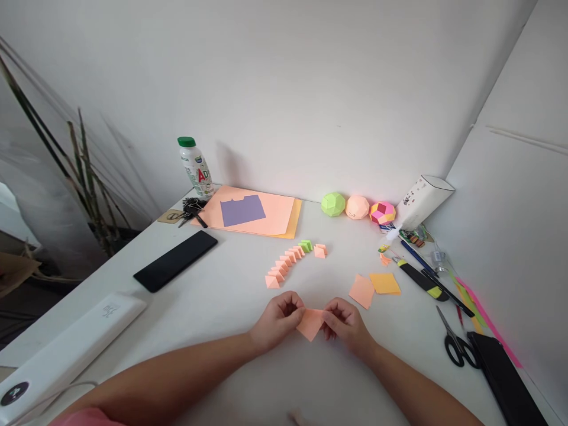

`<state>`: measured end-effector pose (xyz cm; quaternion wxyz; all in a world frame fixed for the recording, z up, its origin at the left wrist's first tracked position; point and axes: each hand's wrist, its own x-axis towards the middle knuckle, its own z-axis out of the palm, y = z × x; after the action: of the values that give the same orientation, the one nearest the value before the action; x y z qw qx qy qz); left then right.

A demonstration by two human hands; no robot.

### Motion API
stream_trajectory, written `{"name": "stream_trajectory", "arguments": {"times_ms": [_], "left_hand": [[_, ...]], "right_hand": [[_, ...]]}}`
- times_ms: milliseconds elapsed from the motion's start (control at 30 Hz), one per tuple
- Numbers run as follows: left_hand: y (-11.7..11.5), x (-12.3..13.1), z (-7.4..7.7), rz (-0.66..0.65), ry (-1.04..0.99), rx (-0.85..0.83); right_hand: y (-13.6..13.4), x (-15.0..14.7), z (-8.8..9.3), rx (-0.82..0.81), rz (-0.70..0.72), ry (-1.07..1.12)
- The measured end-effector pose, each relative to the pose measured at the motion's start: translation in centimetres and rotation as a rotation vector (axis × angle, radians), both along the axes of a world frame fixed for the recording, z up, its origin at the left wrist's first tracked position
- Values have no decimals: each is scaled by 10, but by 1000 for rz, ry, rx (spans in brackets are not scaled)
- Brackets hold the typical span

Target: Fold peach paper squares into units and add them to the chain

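Observation:
Both hands pinch one small orange paper square (310, 323) just above the white table (222, 296). My left hand (278, 319) grips its left edge with fingers curled. My right hand (345, 322) grips its right edge the same way. Beyond the hands, a curved row of several folded orange paper units (284, 266) runs toward a green folded unit (305, 245) and another orange one (320, 251). To the right lie a loose orange square (361, 291) and a yellow-orange square (385, 283).
Three paper balls, green (332, 204), peach (357, 207) and pink-yellow (382, 213), sit by the wall. Sheets of orange paper (252, 213), a bottle (195, 168), keys (191, 210), a black phone (176, 260), pens (423, 278) and scissors (457, 343) lie around.

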<state>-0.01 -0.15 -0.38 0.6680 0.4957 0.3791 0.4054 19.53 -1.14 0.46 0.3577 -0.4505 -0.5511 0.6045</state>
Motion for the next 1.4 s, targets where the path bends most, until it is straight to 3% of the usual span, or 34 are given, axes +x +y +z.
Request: {"name": "stream_trajectory", "arguments": {"times_ms": [400, 733, 1100, 1267, 1400], "left_hand": [[0, 3, 8, -50, -101, -91], [2, 1, 4, -80, -223, -36], [2, 3, 0, -80, -260, -76], [2, 3, -2, -15, -224, -26], [-1, 2, 0, -128, -204, -19]], "right_hand": [[3, 3, -7, 3, -18, 74], [4, 3, -9, -34, -33, 78], [0, 1, -4, 16, 58, 17], [-2, -2, 0, 66, 105, -70], [-1, -2, 2, 67, 74, -107]]}}
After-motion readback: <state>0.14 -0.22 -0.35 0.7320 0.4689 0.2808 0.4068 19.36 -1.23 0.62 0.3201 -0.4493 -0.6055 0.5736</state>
